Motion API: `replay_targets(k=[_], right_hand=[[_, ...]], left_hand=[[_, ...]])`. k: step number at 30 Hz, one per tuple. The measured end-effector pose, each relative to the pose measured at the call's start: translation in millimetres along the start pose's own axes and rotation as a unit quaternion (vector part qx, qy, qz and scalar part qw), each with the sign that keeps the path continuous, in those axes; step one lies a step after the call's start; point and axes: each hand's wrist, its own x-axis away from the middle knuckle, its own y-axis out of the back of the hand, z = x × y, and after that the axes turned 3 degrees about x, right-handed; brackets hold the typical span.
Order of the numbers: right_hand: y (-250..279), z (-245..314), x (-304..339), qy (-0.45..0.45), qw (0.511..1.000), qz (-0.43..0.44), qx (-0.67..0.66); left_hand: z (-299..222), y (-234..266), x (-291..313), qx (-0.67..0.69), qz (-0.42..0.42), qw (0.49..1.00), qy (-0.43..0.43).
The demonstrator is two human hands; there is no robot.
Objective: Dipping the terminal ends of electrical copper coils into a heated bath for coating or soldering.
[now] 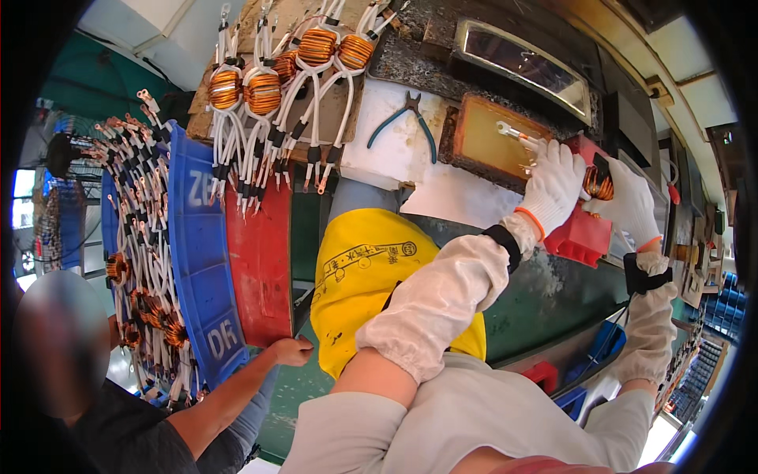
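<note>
Workshop shelving and machinery, bent and darkened by the rim, surround a stained counter (407, 59). On the left stands a blue bin (193, 261), crammed with wired coils (146, 221) too tangled to count; a red box (257, 272) is just beside it. Near the box's lower end is a co-worker's closed hand (292, 351). Yellow cloth (367, 261) covers part of the lap. More coils (317, 47) line a board, some of their upper leads cut off by the frame. An amber tray (493, 134) sits right of the blue-handled pliers (433, 138).

Both gloved hands work near a red block (580, 237). The left hand (555, 182) has its grip closed around the held leads (517, 134), hiding their middle; the right hand (628, 197) grasps the held coil (598, 186), covering its right side. That coil sits between the gloves. Its leads' long axis runs leftward and away, tips pointing over the tray; whether they touch it, I cannot tell.
</note>
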Motion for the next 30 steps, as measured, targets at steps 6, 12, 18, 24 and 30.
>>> replay_targets(k=[6, 12, 18, 24, 30], right_hand=[[-8.6, -9.4, 5.2, 0.023, 0.998, -0.047, -0.017], [-5.9, -1.9, 12.1, -0.003, 0.993, -0.05, -0.111], [-5.0, -5.3, 14.3, 0.011, 0.991, -0.061, -0.118], [-9.3, -11.3, 15.7, -0.032, 0.985, -0.049, -0.164], [-10.8, -15.6, 15.3, -0.011, 0.983, -0.064, -0.171]], left_hand=[[-4.1, 4.9, -1.2, -0.045, -0.019, 0.999, -0.016], [-0.7, 2.2, 1.0, -0.059, -0.072, 0.994, -0.061], [13.5, 0.7, -1.7, -0.027, -0.125, 0.983, -0.131], [16.3, 11.0, -8.7, -0.07, -0.118, 0.975, -0.173], [13.5, 15.1, -14.0, -0.09, -0.078, 0.979, -0.166]])
